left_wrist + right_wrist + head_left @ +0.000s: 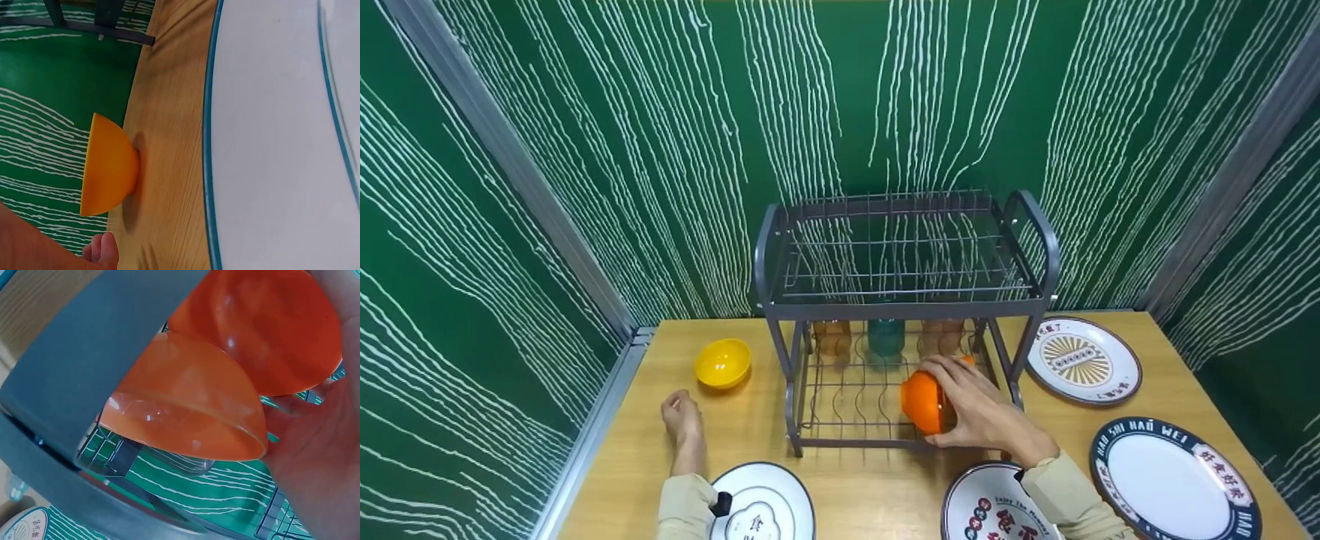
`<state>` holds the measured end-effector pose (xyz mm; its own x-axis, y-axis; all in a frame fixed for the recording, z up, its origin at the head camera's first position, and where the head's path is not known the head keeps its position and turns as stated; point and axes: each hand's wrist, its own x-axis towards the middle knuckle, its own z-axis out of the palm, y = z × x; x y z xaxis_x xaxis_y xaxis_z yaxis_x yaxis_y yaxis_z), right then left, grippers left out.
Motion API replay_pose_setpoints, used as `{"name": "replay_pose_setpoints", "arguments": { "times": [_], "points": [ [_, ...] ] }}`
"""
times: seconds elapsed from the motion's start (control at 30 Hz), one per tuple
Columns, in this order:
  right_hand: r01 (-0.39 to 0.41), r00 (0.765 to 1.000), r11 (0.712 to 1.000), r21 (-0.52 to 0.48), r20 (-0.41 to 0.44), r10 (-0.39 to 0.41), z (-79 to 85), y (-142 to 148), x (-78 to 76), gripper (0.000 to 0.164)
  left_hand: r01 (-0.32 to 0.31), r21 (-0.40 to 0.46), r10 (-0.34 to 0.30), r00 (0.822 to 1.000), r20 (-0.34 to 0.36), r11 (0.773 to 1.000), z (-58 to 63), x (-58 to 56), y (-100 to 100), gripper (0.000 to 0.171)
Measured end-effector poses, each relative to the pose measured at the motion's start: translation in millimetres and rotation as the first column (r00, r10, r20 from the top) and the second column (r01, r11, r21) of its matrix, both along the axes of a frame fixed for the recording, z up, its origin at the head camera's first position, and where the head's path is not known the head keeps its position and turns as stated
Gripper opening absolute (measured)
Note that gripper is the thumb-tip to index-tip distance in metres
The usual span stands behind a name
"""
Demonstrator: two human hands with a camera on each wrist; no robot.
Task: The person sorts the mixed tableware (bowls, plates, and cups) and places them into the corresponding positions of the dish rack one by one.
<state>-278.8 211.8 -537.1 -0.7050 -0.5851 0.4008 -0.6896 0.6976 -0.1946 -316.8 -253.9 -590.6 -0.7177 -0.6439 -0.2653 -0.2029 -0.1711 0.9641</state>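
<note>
My right hand (979, 409) holds an orange bowl (921, 401) tipped on its side at the lower shelf of a dark metal dish rack (911, 310). In the right wrist view, this bowl (264, 332) lies between the thumb and the fingers. A second orange bowl (185, 396) sits right beside it, mostly hidden by the hand in the head view. My left hand (684, 420) holds nothing, its fingers loosely curled, just in front of a yellow bowl (723, 364) standing upright on the table.
Behind the rack's lower shelf show a brown glass (832, 339), a teal glass (886, 337) and a pinkish glass (943, 336). Plates lie in front, one left (761, 495) and one right (997, 502). Two more plates, white (1084, 360) and dark-rimmed (1174, 480), lie at the right.
</note>
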Motion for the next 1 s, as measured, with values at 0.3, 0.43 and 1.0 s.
{"name": "replay_pose_setpoints", "arguments": {
  "times": [0.3,0.43,1.0],
  "points": [
    [-0.007,1.0,1.0,0.028,-0.021,0.007,-0.2,-1,-3.2,0.102,0.124,0.059,-0.123,0.992,-0.018,0.99,-5.5,-9.2,-2,0.056],
    [-0.007,1.0,0.999,0.041,-0.013,0.008,2.1,-2,-4.1,0.105,0.172,0.067,-0.171,0.985,-0.01,0.983,-6.1,-13.1,-4,0.058],
    [0.026,0.992,0.992,0.12,0.119,-0.041,10.2,-2,-7.8,0.106,0.272,0.15,-0.279,0.96,0.028,0.951,-11.0,-33.2,-5,0.062]
  ]
}}
